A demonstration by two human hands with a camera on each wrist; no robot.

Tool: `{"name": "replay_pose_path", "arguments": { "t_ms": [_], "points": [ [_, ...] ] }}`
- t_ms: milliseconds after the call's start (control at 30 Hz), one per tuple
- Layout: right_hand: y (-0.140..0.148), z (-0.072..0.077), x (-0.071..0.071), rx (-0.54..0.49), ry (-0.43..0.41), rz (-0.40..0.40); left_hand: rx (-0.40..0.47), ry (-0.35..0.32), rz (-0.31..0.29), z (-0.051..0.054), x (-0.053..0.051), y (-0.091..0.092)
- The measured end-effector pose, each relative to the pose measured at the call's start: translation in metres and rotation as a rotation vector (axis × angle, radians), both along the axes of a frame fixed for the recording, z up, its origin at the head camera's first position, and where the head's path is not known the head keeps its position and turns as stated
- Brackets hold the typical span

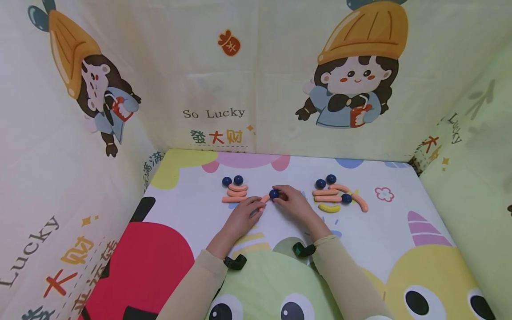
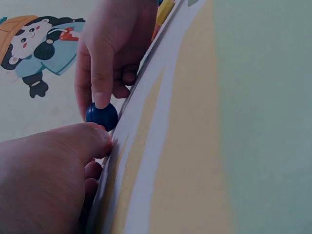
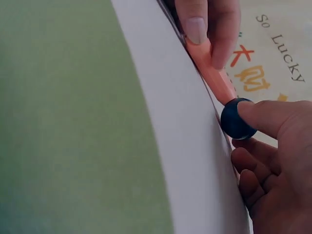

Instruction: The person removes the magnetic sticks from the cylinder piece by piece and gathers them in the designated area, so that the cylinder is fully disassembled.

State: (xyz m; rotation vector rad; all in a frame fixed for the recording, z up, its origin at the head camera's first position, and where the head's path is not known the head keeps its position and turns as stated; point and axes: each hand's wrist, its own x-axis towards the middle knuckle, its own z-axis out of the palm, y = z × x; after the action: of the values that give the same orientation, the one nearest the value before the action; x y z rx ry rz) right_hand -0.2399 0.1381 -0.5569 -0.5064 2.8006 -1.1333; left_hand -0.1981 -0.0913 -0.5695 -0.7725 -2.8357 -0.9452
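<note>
My right hand [image 1: 298, 206] pinches a dark blue ball [image 1: 274, 194] between thumb and fingers. A salmon-pink curved rod [image 3: 219, 80] meets that ball at one end. My left hand [image 1: 242, 220] holds the rod's other end, seen closely in the right wrist view between its thumb and a finger. In the left wrist view the ball [image 2: 102, 116] sits between both hands, and the rod is mostly hidden by the left thumb. Both hands are low over the printed tabletop [image 1: 280, 178].
Left of the hands lie two blue balls [image 1: 238, 180] and several pink rods [image 1: 238, 194]. To the right lie more blue balls [image 1: 331, 179], straight and curved pink rods [image 1: 328, 199], and a yellow curved rod [image 1: 329, 208]. Printed cloth walls [image 1: 276, 89] enclose the table.
</note>
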Motion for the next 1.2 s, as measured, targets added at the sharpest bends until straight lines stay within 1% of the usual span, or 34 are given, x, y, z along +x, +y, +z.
{"name": "replay_pose_path", "arguments": {
  "t_ms": [200, 367, 467, 733, 900, 1033, 1200],
  "points": [
    [-0.001, -0.007, 0.002, -0.007, 0.012, -0.013, 0.003, -0.024, 0.012, 0.000, 0.003, -0.001],
    [-0.001, -0.014, 0.002, 0.009, 0.037, 0.003, -0.013, -0.029, 0.012, -0.003, 0.005, -0.002],
    [-0.002, -0.017, 0.002, 0.014, 0.043, 0.007, -0.006, -0.029, 0.012, -0.004, 0.007, -0.002],
    [-0.005, -0.015, 0.006, 0.004, 0.030, -0.012, -0.006, -0.025, 0.009, -0.007, 0.008, -0.002],
    [-0.004, -0.014, 0.005, 0.002, 0.025, -0.019, 0.002, -0.013, -0.001, -0.006, 0.007, -0.002],
    [-0.003, -0.015, 0.002, 0.022, 0.035, -0.005, -0.005, -0.002, -0.007, -0.005, 0.004, -0.001],
    [-0.001, -0.010, 0.000, 0.013, 0.036, -0.013, -0.029, -0.016, 0.003, -0.002, 0.001, 0.001]
  ]
}}
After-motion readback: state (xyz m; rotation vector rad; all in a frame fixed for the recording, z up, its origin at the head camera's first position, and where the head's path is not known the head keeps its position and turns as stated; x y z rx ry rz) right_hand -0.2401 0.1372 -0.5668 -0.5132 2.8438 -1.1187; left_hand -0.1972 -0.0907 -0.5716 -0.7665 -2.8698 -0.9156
